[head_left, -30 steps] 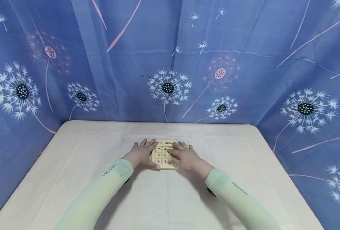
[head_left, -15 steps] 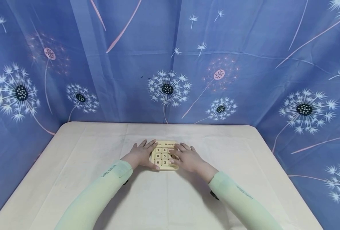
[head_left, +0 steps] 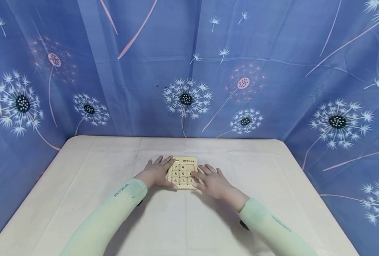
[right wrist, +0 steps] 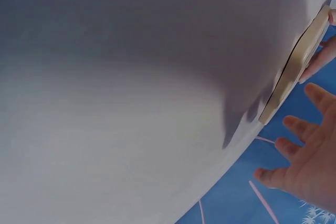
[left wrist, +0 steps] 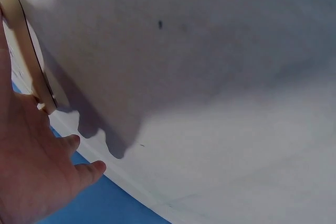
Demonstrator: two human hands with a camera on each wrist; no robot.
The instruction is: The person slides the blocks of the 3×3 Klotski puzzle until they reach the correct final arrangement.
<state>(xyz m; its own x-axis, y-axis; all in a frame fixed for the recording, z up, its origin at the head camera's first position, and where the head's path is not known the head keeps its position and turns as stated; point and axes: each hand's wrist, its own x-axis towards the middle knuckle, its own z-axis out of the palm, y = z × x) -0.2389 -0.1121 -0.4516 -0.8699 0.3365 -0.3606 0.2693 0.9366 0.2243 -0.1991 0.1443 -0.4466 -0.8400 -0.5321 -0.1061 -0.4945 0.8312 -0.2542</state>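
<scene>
A pale yellow sliding number puzzle (head_left: 183,159) lies on the table. Its tiles read 7 and 4 above 8, 5, 1, then 6, 3, 2, and the top right slot has no tile. My left hand (head_left: 158,173) grips the puzzle's left side, thumb at the near corner and forefinger at the far one. The left wrist view shows that hand (left wrist: 37,156) with its outer fingers stretched away from the frame. My right hand (head_left: 213,181) is at the right edge, fingers spread, with a fingertip over the 1 tile (head_left: 190,174). The right wrist view shows the frame's side (right wrist: 294,66) beyond the fingers.
A cream cloth covers the table (head_left: 112,213). Blue curtains (head_left: 138,89) with dandelion prints stand close behind its far edge and on both sides. Pale green sleeves (head_left: 104,213) cover both forearms.
My right hand has drawn back to the right and slightly toward me, uncovering the 2 tile and the vacant top right slot. The left hand keeps its grip on the puzzle.
</scene>
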